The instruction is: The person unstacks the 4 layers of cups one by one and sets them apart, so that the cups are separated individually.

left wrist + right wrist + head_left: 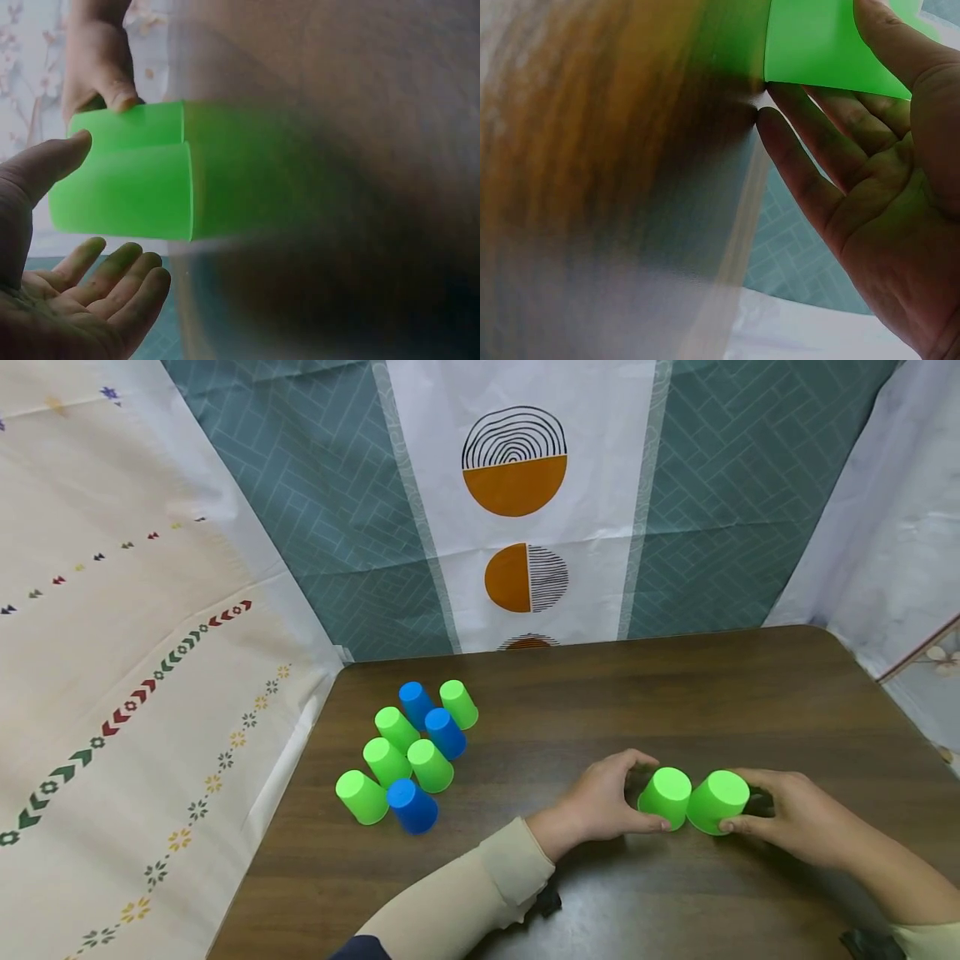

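Observation:
Two green cups stand upside down side by side on the table, touching or nearly so. About the left green cup [666, 795] is my left hand [600, 797], its thumb over the near side. In the left wrist view a gap shows between that cup and the spread fingers [139, 300]. My right hand [802, 818] grips the right green cup [718, 802], thumb in front and fingers behind it. The right wrist view shows this thumb [900, 45] on the cup wall, with part of the fingers hidden by the cup.
On the left side of the brown table [570, 710], several upside-down green cups [362, 797] and three blue cups [412, 807] form a close group. A patterned cloth [517, 527] hangs behind the table's far edge, and a pale cloth [150, 693] hangs along the left.

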